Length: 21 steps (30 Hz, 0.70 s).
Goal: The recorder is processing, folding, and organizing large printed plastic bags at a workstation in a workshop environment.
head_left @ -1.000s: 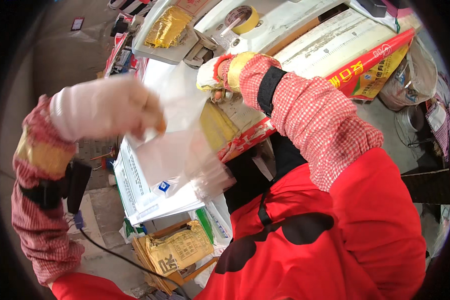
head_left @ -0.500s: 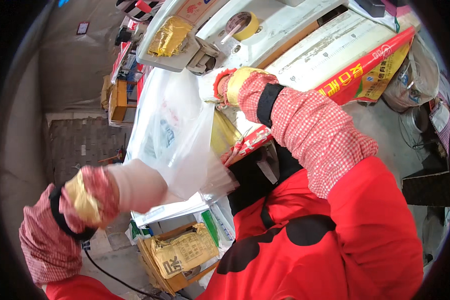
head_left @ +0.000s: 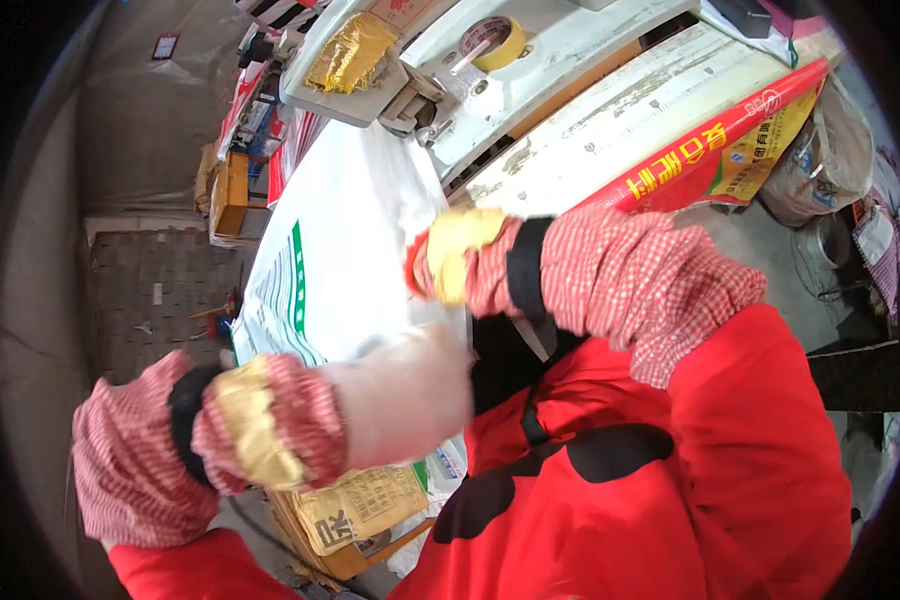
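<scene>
A large white plastic sack (head_left: 335, 250) with green print lies spread below the sewing machine head (head_left: 355, 65). My left hand (head_left: 405, 395), in a pale knitted glove, is over the sack's near part. Motion smears it and its fingers do not show. My right hand (head_left: 420, 215), also in a white glove, is at the sack's right edge, by the machine. It blends with the white sack, so its fingers cannot be made out. Checked red sleeves with black bands and yellow tape cover both forearms.
A yellow tape roll (head_left: 493, 43) lies on the machine's body. To its right runs a worn white table (head_left: 590, 120) edged with a red and yellow printed sheet (head_left: 705, 150). A stuffed clear bag (head_left: 820, 160) is at far right. Below left, a folded yellow sack (head_left: 365, 505) lies on a wooden stool (head_left: 345, 565).
My left hand has swung right, toward the middle. My right hand has come down and left from the table. The see-through plastic no longer shows; the sack's green-printed face does.
</scene>
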{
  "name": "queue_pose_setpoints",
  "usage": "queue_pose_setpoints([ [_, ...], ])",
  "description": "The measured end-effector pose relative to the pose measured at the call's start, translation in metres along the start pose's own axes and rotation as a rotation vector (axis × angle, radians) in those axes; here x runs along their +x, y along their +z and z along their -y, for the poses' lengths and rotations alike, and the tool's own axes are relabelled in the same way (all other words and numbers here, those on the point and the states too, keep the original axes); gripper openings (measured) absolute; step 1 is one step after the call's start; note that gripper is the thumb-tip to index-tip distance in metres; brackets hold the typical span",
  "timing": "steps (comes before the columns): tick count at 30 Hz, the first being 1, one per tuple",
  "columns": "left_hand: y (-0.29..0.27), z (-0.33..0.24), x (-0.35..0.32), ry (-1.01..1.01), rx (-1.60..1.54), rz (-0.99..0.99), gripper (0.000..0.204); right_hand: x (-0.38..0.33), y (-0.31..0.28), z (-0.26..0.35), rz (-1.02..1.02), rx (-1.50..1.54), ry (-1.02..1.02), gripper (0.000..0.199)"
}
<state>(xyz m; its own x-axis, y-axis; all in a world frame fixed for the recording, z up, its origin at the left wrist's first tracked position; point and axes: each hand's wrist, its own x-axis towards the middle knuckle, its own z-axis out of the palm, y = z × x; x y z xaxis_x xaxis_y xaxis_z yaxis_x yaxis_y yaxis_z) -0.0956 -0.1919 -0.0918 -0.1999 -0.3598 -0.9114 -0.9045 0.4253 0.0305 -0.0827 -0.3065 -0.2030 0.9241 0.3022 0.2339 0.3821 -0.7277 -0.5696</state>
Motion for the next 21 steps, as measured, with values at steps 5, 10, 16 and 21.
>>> queue_pose_setpoints([
  [5,0.007,0.015,0.012,-0.012,-0.399,-0.092,0.018,0.026,0.077,0.012,0.188,-0.172,0.087,0.015],
  [10,0.011,0.022,-0.007,-0.168,-0.447,-0.154,0.019,0.04,0.009,-0.012,-0.338,0.335,0.105,0.033],
  [16,0.007,0.023,0.003,0.03,-0.354,-0.153,0.012,0.043,0.006,-0.031,-0.167,0.188,0.484,0.038],
  [21,0.001,0.012,0.008,-0.017,-0.308,-0.104,0.013,0.066,0.053,-0.029,-0.26,-0.238,0.488,0.021],
])
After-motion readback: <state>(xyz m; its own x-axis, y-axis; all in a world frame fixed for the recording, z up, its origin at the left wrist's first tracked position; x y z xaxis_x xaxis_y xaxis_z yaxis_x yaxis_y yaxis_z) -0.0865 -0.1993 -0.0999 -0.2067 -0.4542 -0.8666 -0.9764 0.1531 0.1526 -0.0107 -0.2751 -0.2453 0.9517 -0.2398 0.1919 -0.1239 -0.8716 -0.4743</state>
